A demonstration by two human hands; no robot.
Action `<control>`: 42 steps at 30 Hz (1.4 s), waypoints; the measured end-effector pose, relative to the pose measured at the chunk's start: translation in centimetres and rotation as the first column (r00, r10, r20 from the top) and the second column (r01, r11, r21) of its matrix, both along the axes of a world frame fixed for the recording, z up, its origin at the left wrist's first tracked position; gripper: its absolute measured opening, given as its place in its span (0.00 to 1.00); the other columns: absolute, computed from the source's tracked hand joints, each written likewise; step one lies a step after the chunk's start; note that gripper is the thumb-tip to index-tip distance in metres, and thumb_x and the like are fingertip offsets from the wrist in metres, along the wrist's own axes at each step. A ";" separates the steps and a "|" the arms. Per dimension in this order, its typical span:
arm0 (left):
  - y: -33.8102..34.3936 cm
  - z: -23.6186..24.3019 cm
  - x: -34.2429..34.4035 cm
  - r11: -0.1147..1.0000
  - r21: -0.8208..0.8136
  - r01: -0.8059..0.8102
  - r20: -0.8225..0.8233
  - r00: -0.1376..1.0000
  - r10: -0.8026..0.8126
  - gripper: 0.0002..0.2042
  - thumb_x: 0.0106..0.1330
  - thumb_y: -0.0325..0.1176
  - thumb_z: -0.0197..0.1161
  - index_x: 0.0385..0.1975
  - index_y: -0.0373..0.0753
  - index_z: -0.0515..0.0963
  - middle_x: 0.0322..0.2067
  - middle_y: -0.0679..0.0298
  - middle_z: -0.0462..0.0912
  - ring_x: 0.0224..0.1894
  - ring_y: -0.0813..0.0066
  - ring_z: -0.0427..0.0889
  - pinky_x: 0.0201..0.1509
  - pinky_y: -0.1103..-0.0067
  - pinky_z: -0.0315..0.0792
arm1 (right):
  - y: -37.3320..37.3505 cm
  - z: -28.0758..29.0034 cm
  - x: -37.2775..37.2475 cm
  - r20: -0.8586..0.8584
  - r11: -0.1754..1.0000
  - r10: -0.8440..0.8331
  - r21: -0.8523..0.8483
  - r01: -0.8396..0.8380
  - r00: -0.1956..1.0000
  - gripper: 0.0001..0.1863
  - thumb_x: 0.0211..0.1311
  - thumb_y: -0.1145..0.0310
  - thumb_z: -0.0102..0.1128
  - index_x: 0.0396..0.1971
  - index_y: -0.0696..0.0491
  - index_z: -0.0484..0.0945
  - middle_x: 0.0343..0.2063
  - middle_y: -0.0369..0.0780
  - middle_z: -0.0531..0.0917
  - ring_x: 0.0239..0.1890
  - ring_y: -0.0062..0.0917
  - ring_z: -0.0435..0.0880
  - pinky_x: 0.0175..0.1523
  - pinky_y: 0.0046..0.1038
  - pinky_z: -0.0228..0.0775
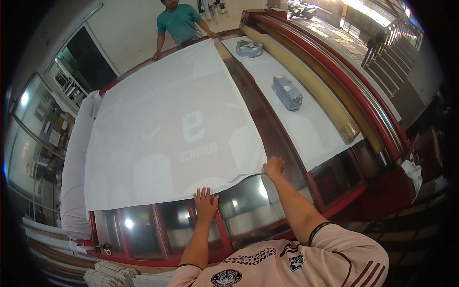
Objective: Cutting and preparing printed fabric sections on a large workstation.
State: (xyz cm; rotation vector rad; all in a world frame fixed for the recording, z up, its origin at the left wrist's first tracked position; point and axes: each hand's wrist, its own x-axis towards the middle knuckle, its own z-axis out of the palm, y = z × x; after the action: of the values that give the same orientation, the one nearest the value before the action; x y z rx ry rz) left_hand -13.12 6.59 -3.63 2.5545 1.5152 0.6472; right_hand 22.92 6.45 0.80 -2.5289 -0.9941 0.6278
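Note:
A broad white fabric sheet (143,110) with faint jersey-like shapes showing through it lies over a red-framed table (282,129). At its near edge my left hand (205,205) rests flat, fingers stretched onto the cloth. My right hand (274,167) is closed at the sheet's near right corner, with the fabric edge pinched in it. Across the table a person in a teal shirt (178,24) has both hands at the sheet's far edge, one near each side.
Beside the sheet, two grey wrapped bundles (288,93) lie on white material (311,124). Long tan rolls (306,71) and a red roller bar (344,71) run along the right. A white fabric roll (76,167) lines the left end. Scissors (103,248) hang near the lower left.

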 end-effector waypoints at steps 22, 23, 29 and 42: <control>-8.1 6.9 8.2 0.979 -0.139 0.151 -0.037 0.987 -0.157 0.34 0.70 0.48 0.62 0.72 0.39 0.62 0.73 0.43 0.56 0.75 0.37 0.50 0.76 0.46 0.45 | -16.7 9.0 39.0 0.459 0.884 -0.464 0.292 0.365 0.757 0.50 0.52 0.50 0.76 0.72 0.50 0.58 0.71 0.52 0.60 0.73 0.48 0.59 0.74 0.43 0.58; -9.4 7.5 9.9 0.970 -0.145 0.196 -0.039 0.978 -0.203 0.34 0.69 0.47 0.63 0.72 0.40 0.63 0.73 0.44 0.57 0.76 0.37 0.50 0.76 0.47 0.45 | -17.6 9.6 41.8 0.455 0.891 -0.454 0.251 0.379 0.766 0.52 0.52 0.50 0.76 0.73 0.50 0.56 0.72 0.52 0.58 0.74 0.48 0.56 0.75 0.43 0.56; -13.9 7.9 27.8 0.851 -0.231 0.472 -0.040 0.869 -0.493 0.34 0.67 0.49 0.65 0.71 0.42 0.64 0.72 0.45 0.58 0.75 0.37 0.52 0.74 0.44 0.47 | -17.9 8.0 48.7 0.409 0.954 -0.300 0.121 0.275 0.862 0.58 0.51 0.49 0.76 0.76 0.52 0.49 0.76 0.50 0.51 0.79 0.45 0.44 0.78 0.47 0.46; -11.5 3.7 48.2 0.821 -0.342 0.457 -0.241 0.802 -0.547 0.37 0.73 0.61 0.48 0.74 0.41 0.59 0.74 0.45 0.55 0.76 0.42 0.52 0.75 0.46 0.48 | -19.3 6.5 45.5 0.355 0.940 -0.139 0.342 0.009 0.925 0.57 0.42 0.56 0.81 0.73 0.45 0.56 0.67 0.55 0.60 0.71 0.52 0.56 0.75 0.48 0.48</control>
State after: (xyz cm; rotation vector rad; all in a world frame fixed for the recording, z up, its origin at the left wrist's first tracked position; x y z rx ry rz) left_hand 35.03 -4.94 0.03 2.7525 0.8138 -0.0596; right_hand 68.39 -12.83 7.29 -2.4031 -1.0169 -0.0599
